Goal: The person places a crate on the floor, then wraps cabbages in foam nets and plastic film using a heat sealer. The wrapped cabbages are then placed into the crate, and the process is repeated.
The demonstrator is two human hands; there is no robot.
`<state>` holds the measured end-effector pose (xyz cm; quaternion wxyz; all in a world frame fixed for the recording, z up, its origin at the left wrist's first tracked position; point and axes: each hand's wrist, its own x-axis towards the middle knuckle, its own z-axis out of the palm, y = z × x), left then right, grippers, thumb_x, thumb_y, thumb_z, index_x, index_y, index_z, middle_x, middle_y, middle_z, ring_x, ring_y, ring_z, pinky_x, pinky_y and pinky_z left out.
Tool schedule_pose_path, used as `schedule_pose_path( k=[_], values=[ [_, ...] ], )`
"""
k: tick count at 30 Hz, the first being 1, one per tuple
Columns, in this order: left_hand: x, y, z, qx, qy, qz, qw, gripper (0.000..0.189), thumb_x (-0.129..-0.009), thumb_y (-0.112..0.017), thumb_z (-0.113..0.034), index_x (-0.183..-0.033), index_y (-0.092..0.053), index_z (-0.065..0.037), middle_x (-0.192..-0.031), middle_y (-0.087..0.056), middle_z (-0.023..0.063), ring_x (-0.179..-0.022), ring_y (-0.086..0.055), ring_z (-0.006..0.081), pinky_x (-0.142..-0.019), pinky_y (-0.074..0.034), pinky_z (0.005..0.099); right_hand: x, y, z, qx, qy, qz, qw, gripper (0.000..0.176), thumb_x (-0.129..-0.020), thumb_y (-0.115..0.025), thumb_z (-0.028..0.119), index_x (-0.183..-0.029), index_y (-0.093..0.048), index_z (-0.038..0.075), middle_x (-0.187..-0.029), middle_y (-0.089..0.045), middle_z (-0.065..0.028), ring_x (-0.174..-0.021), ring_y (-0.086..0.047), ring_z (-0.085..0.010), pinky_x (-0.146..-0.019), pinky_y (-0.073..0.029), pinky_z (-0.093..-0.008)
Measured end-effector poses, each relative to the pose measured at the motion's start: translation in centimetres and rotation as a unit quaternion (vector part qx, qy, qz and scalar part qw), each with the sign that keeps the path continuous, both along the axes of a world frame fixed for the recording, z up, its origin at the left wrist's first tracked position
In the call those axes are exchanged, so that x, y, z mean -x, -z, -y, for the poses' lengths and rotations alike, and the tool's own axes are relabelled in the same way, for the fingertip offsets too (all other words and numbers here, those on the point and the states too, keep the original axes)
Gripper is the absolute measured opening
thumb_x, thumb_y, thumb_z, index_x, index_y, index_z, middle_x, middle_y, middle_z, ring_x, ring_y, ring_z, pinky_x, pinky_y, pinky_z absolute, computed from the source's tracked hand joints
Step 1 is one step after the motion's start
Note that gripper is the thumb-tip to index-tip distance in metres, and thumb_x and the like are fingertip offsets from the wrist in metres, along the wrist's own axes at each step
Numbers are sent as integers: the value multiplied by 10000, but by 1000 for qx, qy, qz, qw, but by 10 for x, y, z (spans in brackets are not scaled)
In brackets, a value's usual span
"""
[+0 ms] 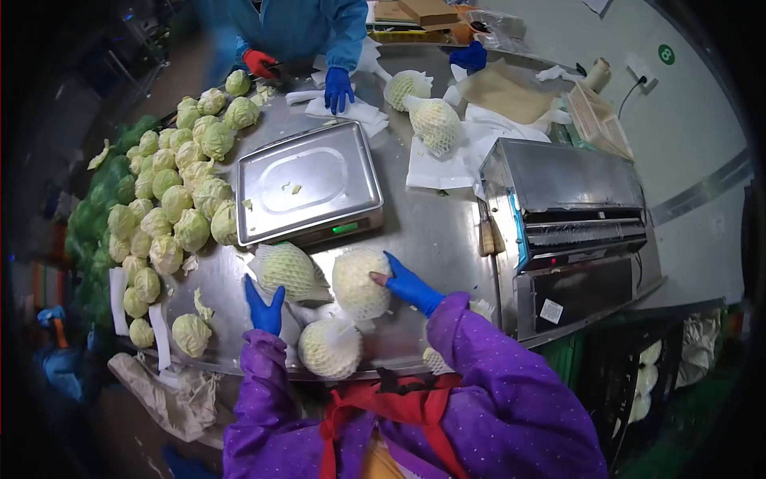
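My left hand [265, 307], in a blue glove, is open with fingers spread beside a cabbage in white foam netting [286, 272]. To its right, my right hand [405, 285], also blue-gloved with a bare fingertip showing, rests against the side of another netted cabbage [361, 283]. A third netted cabbage [329, 349] sits near the table's front edge, between my forearms. Just beyond these stands a metal scale [309, 182] with a lit green display and small leaf scraps on its plate.
Bare cabbages [191, 230] pile up at the left. A wrapping machine [570, 223] stands at the right, with a wooden-handled tool [487, 237] beside it. Across the table, a co-worker [299, 32] has a hand on white netting [363, 112]. More netted cabbages [436, 126] lie behind the scale.
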<state>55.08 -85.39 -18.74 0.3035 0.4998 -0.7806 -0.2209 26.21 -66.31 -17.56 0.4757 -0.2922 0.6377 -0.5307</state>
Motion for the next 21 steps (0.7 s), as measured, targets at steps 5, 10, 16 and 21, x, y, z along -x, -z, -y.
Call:
schedule_pose_path(
  k=[5,10,16,21],
  values=[
    [61,-90,-68,-178,105,-96,974,606,-829,-681,-203,-1352,-418,-43,-1213,-562,177,-1108,-541,249,-938,-415,339,5,-31,9,17,-55,132,990,573,-855,-655,295,-1288,-440,-12,-1172,-579,-126,-1090,-543,-214,-936,-425,-339],
    [111,-46,-77,-323,176,101,924,963,-776,-635,-536,-1433,-179,-1,-1294,-460,278,-1187,-492,346,-989,-388,383,10,-31,7,-26,-77,284,955,590,-852,-632,394,-1286,-449,39,-1188,-572,-102,-1039,-574,-191,-869,-483,-368],
    [141,-110,-96,-327,233,-63,914,929,-753,-734,-365,-1439,-202,-34,-1309,-457,225,-1160,-514,292,-967,-419,358,33,-82,-15,50,-20,260,964,680,-845,-634,409,-1365,-367,61,-1264,-522,-91,-1137,-512,-196,-976,-396,-347],
    [215,-171,-115,-307,341,-239,856,756,-810,-694,-189,-1411,-260,-41,-1222,-513,178,-1070,-539,239,-917,-451,348,98,-169,-68,128,48,89,987,684,-847,-638,395,-1362,-362,40,-1249,-519,-91,-1144,-491,-182,-966,-379,-305]
  ],
)
